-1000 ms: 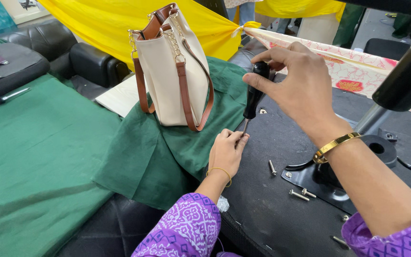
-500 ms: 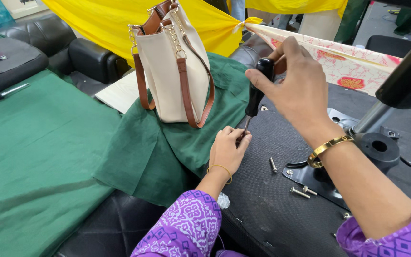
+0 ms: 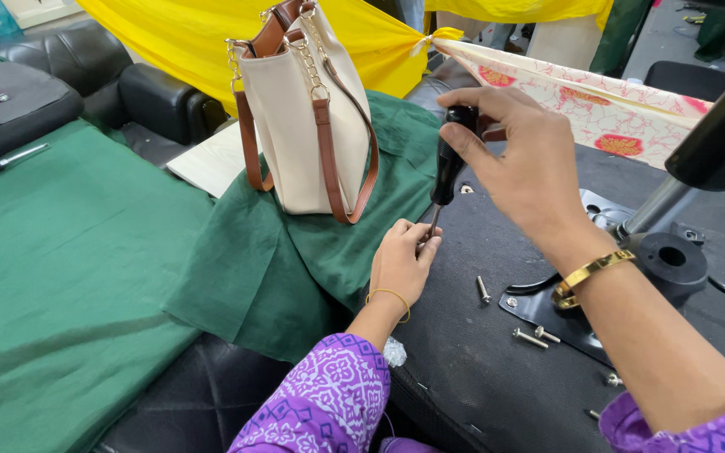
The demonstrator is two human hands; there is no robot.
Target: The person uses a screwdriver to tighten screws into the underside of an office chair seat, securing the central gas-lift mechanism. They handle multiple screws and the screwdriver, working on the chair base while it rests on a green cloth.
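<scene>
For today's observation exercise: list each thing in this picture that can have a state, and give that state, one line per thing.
Screwdriver: upright, tip down on the black panel.
Right hand: closed around the screwdriver handle.
Left hand: fingers pinched at the screwdriver tip.
Handbag: standing upright on the green cloth.
Loose screws: lying flat on the black panel.
Green cloth: rumpled, draped over the edge.

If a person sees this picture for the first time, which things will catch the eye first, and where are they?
In the middle, the right hand grips a black-handled screwdriver held upright, while the left hand steadies its tip on the dark fabric underside of a chair seat. Behind them, a cream handbag with brown leather straps stands on dark green cloth. Loose silver screws lie to the right, beside a black metal chair base plate.
</scene>
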